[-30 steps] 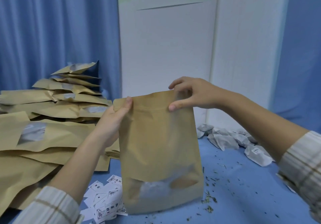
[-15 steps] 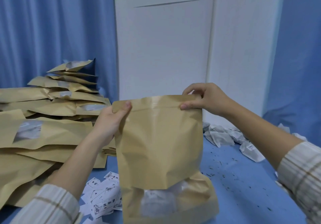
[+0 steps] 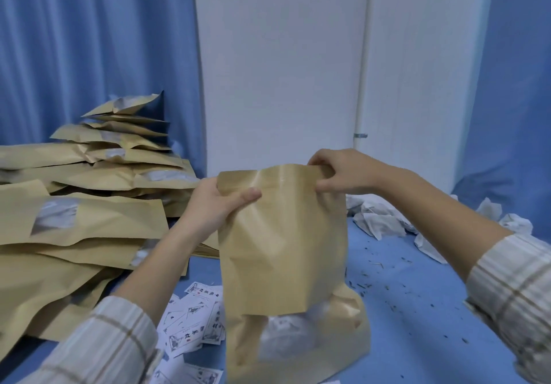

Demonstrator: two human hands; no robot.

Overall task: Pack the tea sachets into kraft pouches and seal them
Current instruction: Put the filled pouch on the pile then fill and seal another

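A kraft pouch point(image 3: 283, 249) stands upright on the blue table in front of me, with pale sachets showing through its clear window near the bottom. My left hand point(image 3: 214, 204) pinches the pouch's top left corner, thumb across the front of the seal strip. My right hand point(image 3: 343, 172) pinches the top right corner of the same strip. Loose white tea sachets point(image 3: 378, 222) lie on the table to the right, behind my right forearm.
A tall heap of kraft pouches point(image 3: 89, 204) fills the left side of the table. White printed label cards point(image 3: 190, 321) lie scattered by the pouch's left foot. Tea crumbs point(image 3: 396, 294) dot the blue tabletop point(image 3: 417, 339). A white panel and blue curtains stand behind.
My right hand slid along the top strip from the middle to the right corner. My left thumb has moved further in across the strip. The pouch's top now looks flattened.
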